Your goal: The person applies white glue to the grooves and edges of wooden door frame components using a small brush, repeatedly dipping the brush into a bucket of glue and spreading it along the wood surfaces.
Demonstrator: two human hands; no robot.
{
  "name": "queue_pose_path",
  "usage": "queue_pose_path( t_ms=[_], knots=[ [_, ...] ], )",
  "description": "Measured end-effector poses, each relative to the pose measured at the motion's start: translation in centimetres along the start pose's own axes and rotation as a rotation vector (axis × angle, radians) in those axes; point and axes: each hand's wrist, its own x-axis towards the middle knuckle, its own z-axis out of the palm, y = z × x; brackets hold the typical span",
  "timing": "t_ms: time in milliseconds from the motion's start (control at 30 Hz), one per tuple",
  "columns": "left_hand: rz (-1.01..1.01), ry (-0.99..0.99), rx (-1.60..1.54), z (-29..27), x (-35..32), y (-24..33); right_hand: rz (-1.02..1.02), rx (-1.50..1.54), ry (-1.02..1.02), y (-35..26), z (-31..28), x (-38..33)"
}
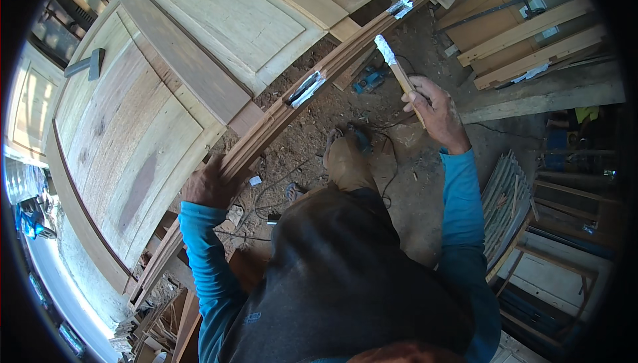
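My right hand point(435, 109) is closed around a thin wooden stick point(403, 78), held up over the floor to the right of the rail. White paste coats the stick's far end. On the left, my left hand point(207, 182) grips a long grooved wooden rail point(262, 129), which runs slantwise from lower left to upper right. Two slots in this rail, a nearer slot point(308, 89) and a farther slot point(401, 8), are smeared with the same white paste. Beyond the rail lies a large panelled wooden door point(256, 20), with a flat board point(183, 44) as one of its members.
A dark try square point(86, 65) rests on the door's left panel. On the dirt floor are a blue power tool point(370, 80), cables and wood shavings. Planks point(531, 38) lie at the upper right; wooden frames point(565, 260) stand at the lower right.
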Motion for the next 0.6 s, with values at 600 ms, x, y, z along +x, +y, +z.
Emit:
queue_pose_path(
  t_ms=[600],
  knots=[
    [-0.410, 0.038, 0.183, 0.6, 0.3, 3.4, -0.030, -1.249, 0.376, 2.1, -30.4, 46.9]
  ],
)
